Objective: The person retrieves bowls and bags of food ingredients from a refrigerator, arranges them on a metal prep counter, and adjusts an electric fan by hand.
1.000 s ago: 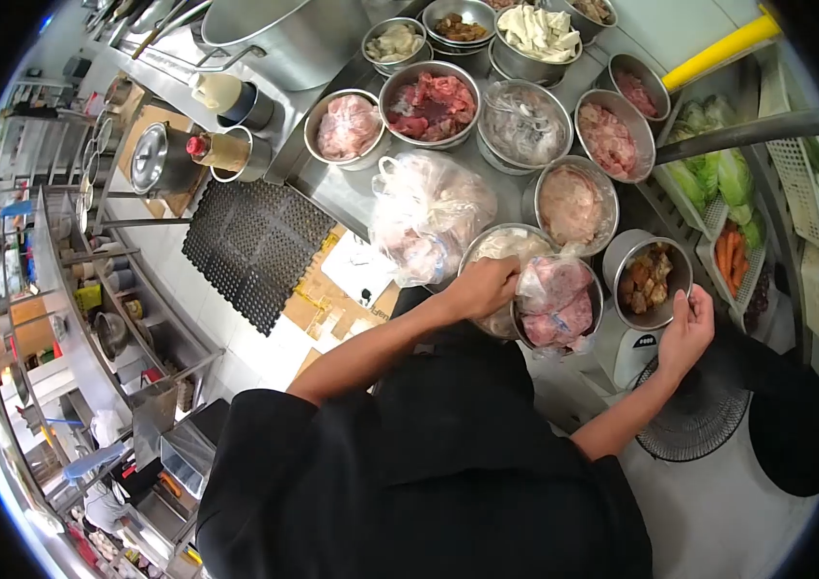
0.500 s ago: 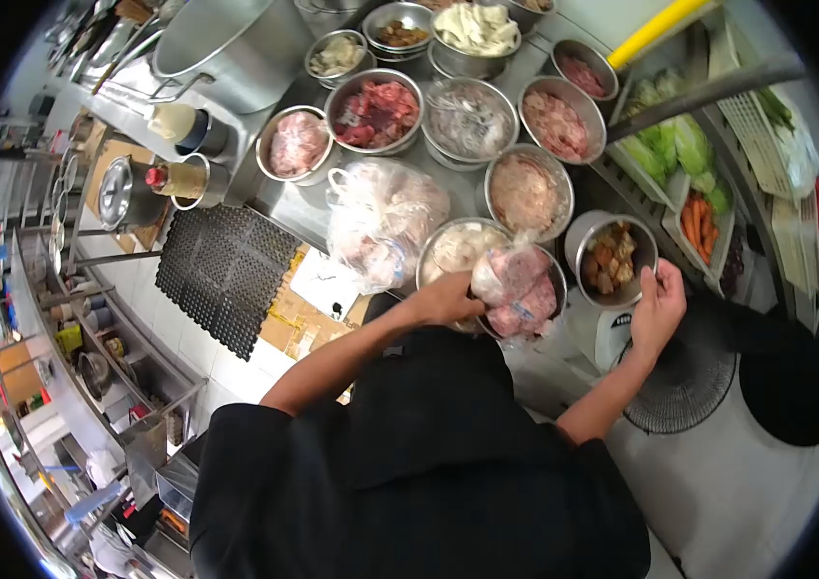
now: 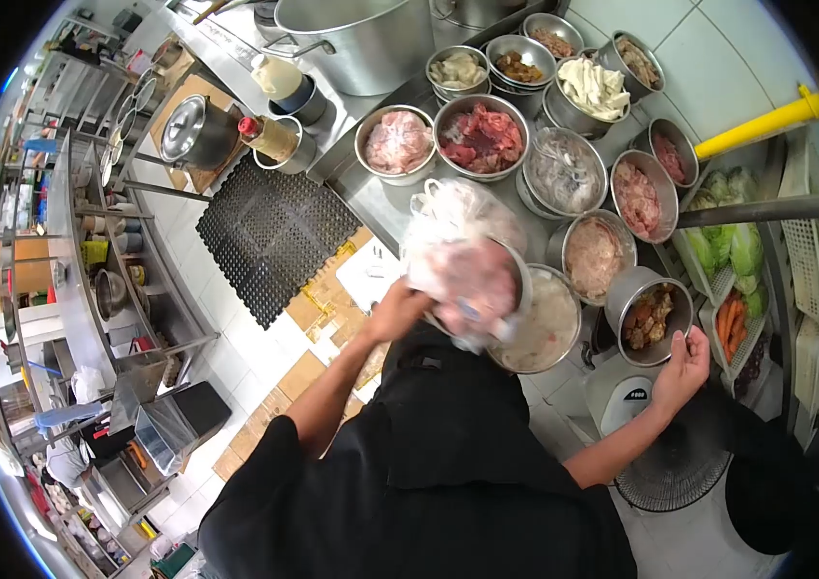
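Note:
My left hand [image 3: 398, 309] is closed at the near left edge of a steel bowl [image 3: 523, 280] with pink meat in a clear plastic bag [image 3: 475, 285]. Motion blurs that meat, and my fingertips are partly hidden. Beside it is a bowl of pale, wet-looking food [image 3: 543, 323]. My right hand [image 3: 682, 374] pinches the near rim of a steel pot [image 3: 629, 289], tilted towards me, with browned chunks [image 3: 655, 318] inside. Just below the pot is a white scale [image 3: 627, 405]. A knotted plastic bag [image 3: 453, 217] lies behind the meat bowl.
Bowls of raw red meat [image 3: 482, 137], bagged food [image 3: 566, 172] and minced meat [image 3: 600, 256] crowd the steel counter. Crates with lettuce [image 3: 745, 251] and carrots [image 3: 733, 333] stand right, under a metal bar [image 3: 766, 210]. A black rubber mat [image 3: 274, 232] lies left.
The bowl of bagged meat has moved left with my left hand, from the right side of the pale-food bowl to its left. My right hand stays on the pot. The view has shifted.

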A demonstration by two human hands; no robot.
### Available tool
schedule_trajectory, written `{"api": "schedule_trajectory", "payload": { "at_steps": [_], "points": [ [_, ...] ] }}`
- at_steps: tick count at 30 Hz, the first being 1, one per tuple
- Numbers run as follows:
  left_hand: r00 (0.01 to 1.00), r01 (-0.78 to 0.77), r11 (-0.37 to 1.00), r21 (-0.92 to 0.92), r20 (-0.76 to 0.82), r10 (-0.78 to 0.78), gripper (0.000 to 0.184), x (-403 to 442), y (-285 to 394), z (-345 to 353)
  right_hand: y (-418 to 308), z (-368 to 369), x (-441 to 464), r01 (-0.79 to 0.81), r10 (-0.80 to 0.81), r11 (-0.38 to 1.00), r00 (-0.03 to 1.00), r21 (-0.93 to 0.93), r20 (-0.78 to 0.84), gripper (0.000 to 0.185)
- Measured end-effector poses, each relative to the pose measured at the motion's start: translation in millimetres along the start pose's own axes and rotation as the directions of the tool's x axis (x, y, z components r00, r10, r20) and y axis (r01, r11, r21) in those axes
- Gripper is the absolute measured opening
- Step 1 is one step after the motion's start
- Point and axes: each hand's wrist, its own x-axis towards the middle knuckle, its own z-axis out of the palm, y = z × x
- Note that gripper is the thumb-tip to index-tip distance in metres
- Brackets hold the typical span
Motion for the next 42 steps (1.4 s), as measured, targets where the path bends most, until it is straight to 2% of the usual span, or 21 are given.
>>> {"api": "schedule_trajectory", "payload": {
  "at_steps": [1,3,5,7,9,11,13,15,19,21,23,25,27,29,31,33,35,36,37,39,42],
  "points": [
    [0.997,0.016,1.0,-0.025,-0.075,-0.018,0.024,-6,-2,-29,-1,5,1,0.012,-0.013,1.0,1.0,0.022,0.022,0.02],
    [0.978,0.127,0.988,0.083,-0.179,-0.111,0.024,-5,-3,-86,-1,24,7,-0.023,0.019,0.998,0.998,0.064,0.059,0.021],
    [0.954,0.201,0.968,0.147,-0.255,-0.159,0.025,14,-33,-131,-4,49,13,0.01,-0.03,0.992,0.987,0.125,0.159,0.019],
    [0.933,0.064,0.987,-0.146,-0.342,-0.111,0.023,40,-73,-155,-17,80,16,0.042,-0.08,0.985,0.971,0.167,0.225,0.018],
    [0.919,0.051,0.973,-0.224,-0.371,-0.133,0.022,55,-65,-159,-26,103,17,0.036,-0.083,0.984,0.959,0.172,0.273,0.017],
    [0.971,0.157,0.979,0.127,-0.199,-0.13,0.023,74,-68,-168,-37,121,15,0.047,-0.083,0.99,0.957,0.134,0.278,0.016],
    [0.955,0.186,0.92,0.345,-0.285,-0.086,0.026,88,-80,-157,-38,133,15,0.034,-0.069,0.991,0.954,0.126,0.291,0.017],
    [0.928,0.187,0.918,0.349,-0.369,-0.049,0.024,92,-65,-150,-47,142,12,0.033,-0.068,0.993,0.949,0.117,0.308,0.017],
    [0.945,0.197,0.91,0.364,-0.318,-0.078,0.023,109,-62,-154,-46,160,6,-0.009,-0.053,0.984,0.941,0.179,0.335,0.016],
    [0.936,0.3,0.769,0.564,-0.331,-0.122,0.021,111,-45,-154,-47,173,6,-0.009,-0.044,0.989,0.932,0.147,0.359,0.016],
    [0.945,0.256,0.79,0.557,-0.315,-0.084,0.017,116,-64,-166,-45,189,7,0.007,-0.076,0.989,0.886,0.149,0.458,0.018],
    [0.954,0.212,0.882,0.42,-0.287,-0.093,0.013,117,-74,-173,-52,203,4,0.06,-0.096,0.994,0.886,0.093,0.453,0.017],
    [0.956,0.205,0.905,0.374,-0.273,-0.103,0.01,109,-75,-171,-53,217,2,0.05,-0.091,0.994,0.877,0.1,0.472,0.018],
    [0.94,0.177,0.982,-0.069,-0.284,-0.189,0.015,101,-70,-163,-55,239,-4,0.063,-0.136,0.984,0.875,0.168,0.465,0.016],
    [0.94,0.194,0.979,-0.055,-0.276,-0.202,0.014,94,-68,-160,-52,265,-11,0.091,-0.182,0.975,0.854,0.204,0.487,0.015],
    [0.947,0.192,0.976,-0.107,-0.242,-0.212,0.013,90,-83,-159,-45,295,-23,0.106,-0.165,0.984,0.83,0.14,0.532,0.014],
    [0.945,0.173,0.969,-0.178,-0.247,-0.214,0.015,80,-63,-145,-27,326,-33,0.156,-0.154,0.987,0.86,0.037,0.487,0.015],
    [0.937,0.178,0.964,-0.198,-0.265,-0.228,0.015,78,-62,-142,-19,332,-32,-0.017,-0.016,0.998,0.854,0.058,0.52,0.016],
    [0.927,0.183,0.959,-0.218,-0.286,-0.242,0.015,76,-60,-140,-17,332,-31,-0.015,-0.017,0.998,0.854,0.058,0.521,0.016],
    [0.919,0.189,0.966,-0.175,-0.315,-0.237,0.016,73,-56,-138,-12,331,-26,-0.238,0.145,0.969,0.771,0.07,0.62,0.022],
    [0.913,0.162,0.947,-0.277,-0.323,-0.251,0.019,72,-70,-144,-15,324,-26,-0.244,0.135,0.966,0.752,0.083,0.646,0.03]
  ]
}}
